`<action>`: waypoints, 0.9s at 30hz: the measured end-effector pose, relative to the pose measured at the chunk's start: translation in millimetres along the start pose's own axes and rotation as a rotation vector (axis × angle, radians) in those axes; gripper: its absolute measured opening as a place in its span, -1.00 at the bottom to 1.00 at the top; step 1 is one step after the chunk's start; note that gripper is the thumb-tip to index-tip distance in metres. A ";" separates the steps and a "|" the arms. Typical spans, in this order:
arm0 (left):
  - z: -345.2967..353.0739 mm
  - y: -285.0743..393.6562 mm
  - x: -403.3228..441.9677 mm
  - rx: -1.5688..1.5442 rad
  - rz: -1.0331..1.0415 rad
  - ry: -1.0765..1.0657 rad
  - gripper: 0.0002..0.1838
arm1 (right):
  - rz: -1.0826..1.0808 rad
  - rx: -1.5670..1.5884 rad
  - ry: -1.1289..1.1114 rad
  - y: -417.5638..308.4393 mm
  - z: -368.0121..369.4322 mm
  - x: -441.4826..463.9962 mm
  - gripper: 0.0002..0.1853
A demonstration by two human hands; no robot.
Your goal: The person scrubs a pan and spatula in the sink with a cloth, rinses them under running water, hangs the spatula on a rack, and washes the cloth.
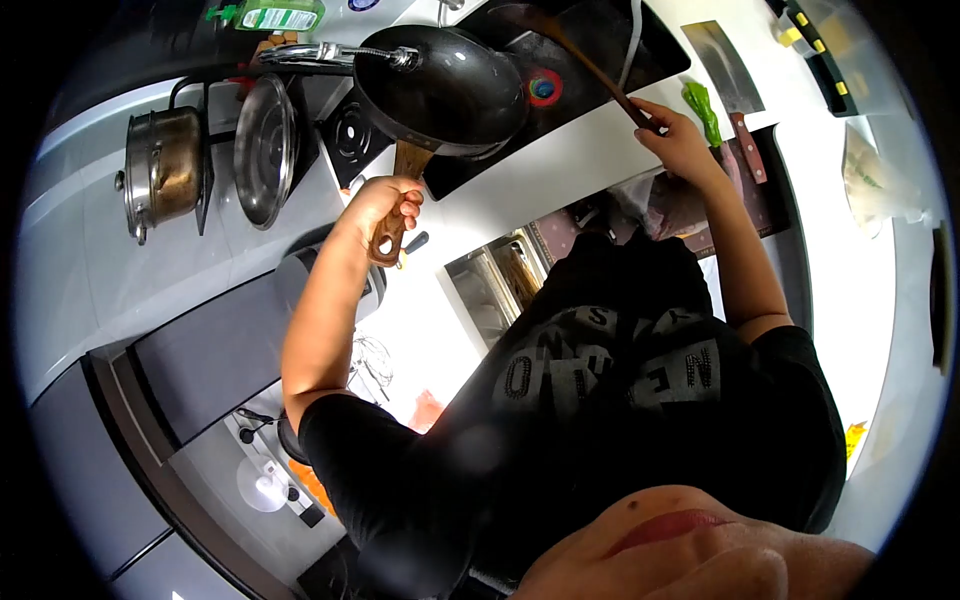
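My left hand (385,205) is closed around the wooden handle (388,243) of a black wok (440,90). The wok is tilted over the dark sink (470,178), under a chrome faucet (330,54), and looks empty inside. My right hand (675,140) grips the end of a long brown utensil (590,68). It slants up and left over the dark area beyond the wok, where its far end is hard to make out. A round red and blue piece (544,87) lies between the wok and the utensil.
Right of my right hand are a cleaver (722,68) and green peppers (702,112). At left stand a steel pot (163,165) and a round lid or pan (264,150). A green-labelled bottle (280,14) is at the top. An open drawer (495,280) sits near my body.
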State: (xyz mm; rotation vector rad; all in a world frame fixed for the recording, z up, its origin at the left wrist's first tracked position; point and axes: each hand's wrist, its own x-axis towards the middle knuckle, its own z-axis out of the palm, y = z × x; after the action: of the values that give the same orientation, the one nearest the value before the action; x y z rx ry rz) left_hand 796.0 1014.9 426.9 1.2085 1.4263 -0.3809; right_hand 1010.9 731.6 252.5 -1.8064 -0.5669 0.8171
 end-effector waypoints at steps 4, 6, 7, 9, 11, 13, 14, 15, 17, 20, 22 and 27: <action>0.3 -8.3 -0.3 -0.029 -0.019 -0.009 -0.96 | -0.034 -0.060 -0.038 1.0 6.7 2.2 -0.49; 1.7 -15.3 -0.7 -0.056 -0.021 0.000 -0.97 | -0.031 -0.080 -0.059 -2.0 10.0 4.4 -0.49; 0.0 -19.6 1.1 -0.067 -0.028 -0.013 -0.97 | -0.024 -0.099 -0.073 -3.7 11.5 4.7 -0.49; -1.2 -24.5 1.4 -0.071 -0.016 -0.023 -0.97 | -0.021 -0.119 -0.090 -4.0 14.3 6.8 -0.50; 1.5 -28.5 -0.6 -0.054 0.018 -0.014 -0.97 | -0.025 -0.121 -0.096 0.2 18.2 9.8 -0.50; 5.1 -30.4 -0.4 -0.081 0.023 -0.031 -0.97 | -0.031 -0.095 -0.090 1.8 19.8 10.3 -0.50; 6.9 -30.6 -0.3 -0.094 0.026 -0.038 -0.97 | -0.034 -0.081 -0.087 2.7 20.8 10.8 -0.50; 9.4 -30.2 -0.7 -0.127 0.017 -0.064 -0.96 | -0.044 -0.073 -0.071 5.2 20.9 11.6 -0.49; 13.0 -27.6 -4.2 -0.236 -0.015 -0.117 -0.90 | -0.060 -0.061 -0.038 12.3 17.8 12.8 -0.48; 25.2 -22.0 -7.3 -0.357 -0.078 -0.228 -0.85 | -0.047 -0.065 0.007 12.9 5.8 9.7 -0.48; 36.6 -19.7 -5.0 -0.416 -0.127 -0.292 -0.83 | -0.033 -0.064 0.047 14.1 -3.4 8.0 -0.49; 58.6 -11.5 8.7 -0.447 -0.148 -0.413 -0.85 | -0.075 -0.068 0.125 19.5 -25.4 4.2 -0.49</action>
State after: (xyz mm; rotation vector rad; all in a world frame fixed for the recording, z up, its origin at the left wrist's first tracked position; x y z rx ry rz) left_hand 819.9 967.3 398.5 0.6207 1.1605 -0.3629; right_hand 1032.9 711.9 239.2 -1.8718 -0.5832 0.6367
